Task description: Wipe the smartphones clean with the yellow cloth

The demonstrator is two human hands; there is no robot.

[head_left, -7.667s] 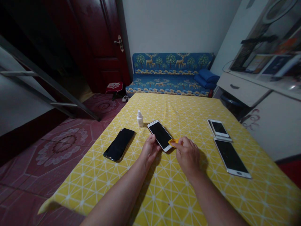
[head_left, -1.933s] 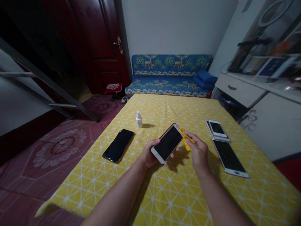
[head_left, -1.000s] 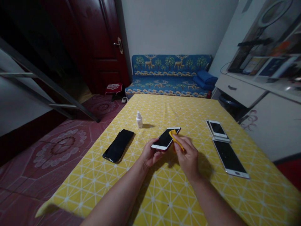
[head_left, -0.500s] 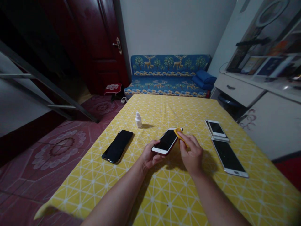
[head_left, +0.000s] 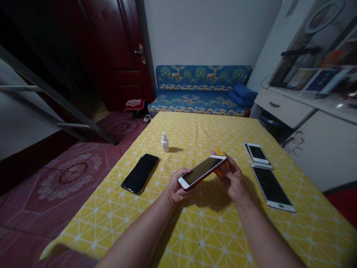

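My left hand (head_left: 175,188) grips the near end of a white-fronted phone with a red back (head_left: 202,171), held lifted and tilted above the yellow tablecloth (head_left: 195,230). My right hand (head_left: 234,178) is closed round the phone's far end, with a small yellow cloth (head_left: 221,172) bunched between its fingers and the phone's underside. Most of the cloth is hidden behind the phone.
A black phone (head_left: 140,173) lies to the left, a small white dropper bottle (head_left: 165,142) stands behind it. Two white phones (head_left: 258,153) (head_left: 272,186) lie to the right. A blue sofa (head_left: 199,91) is beyond the table, a white cabinet (head_left: 287,106) at right.
The phone went from lying on the cloth to being held up. In the last second my right hand with the yellow cloth slid from the screen to the far end and under it.
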